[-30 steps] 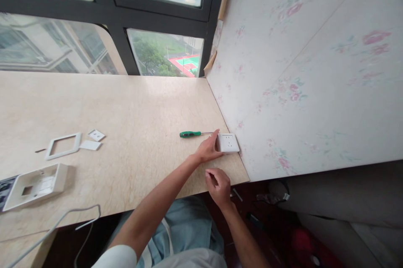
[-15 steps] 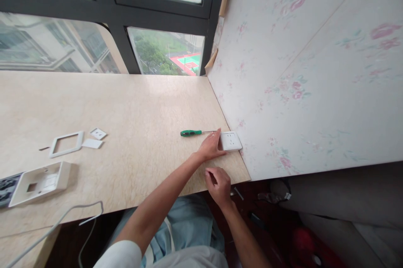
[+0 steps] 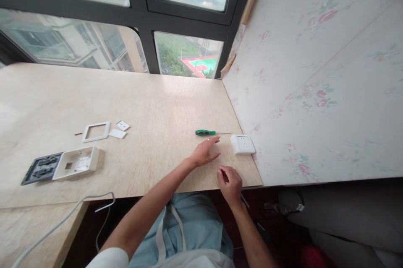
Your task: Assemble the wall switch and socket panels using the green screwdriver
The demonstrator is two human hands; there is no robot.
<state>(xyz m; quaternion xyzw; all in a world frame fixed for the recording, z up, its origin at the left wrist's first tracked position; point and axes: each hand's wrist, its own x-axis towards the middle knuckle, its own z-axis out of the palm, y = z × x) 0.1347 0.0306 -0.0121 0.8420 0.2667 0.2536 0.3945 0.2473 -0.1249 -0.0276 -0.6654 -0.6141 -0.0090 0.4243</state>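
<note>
A white socket box (image 3: 243,144) rests on the beige counter against the papered wall, its outlet face up. My left hand (image 3: 204,151) hovers just left of it, fingers apart and holding nothing. Behind that hand lies a screwdriver (image 3: 205,132) with a green and black handle, its thin shaft pointing at the socket box. My right hand (image 3: 230,182) is at the counter's front edge, fingers curled with the fingertips pressed together. Whatever those fingers hold, if anything, is hidden.
On the left of the counter (image 3: 157,104) lie a white frame (image 3: 96,132), small white cover pieces (image 3: 118,134), an open white back box (image 3: 77,163) and a dark socket module (image 3: 42,168). A grey cable (image 3: 72,210) hangs over the front edge. The floral wall (image 3: 302,92) bounds the right.
My left hand has let go of the socket box and drawn back to the left. My right hand stays curled near the edge. The view has swung left.
</note>
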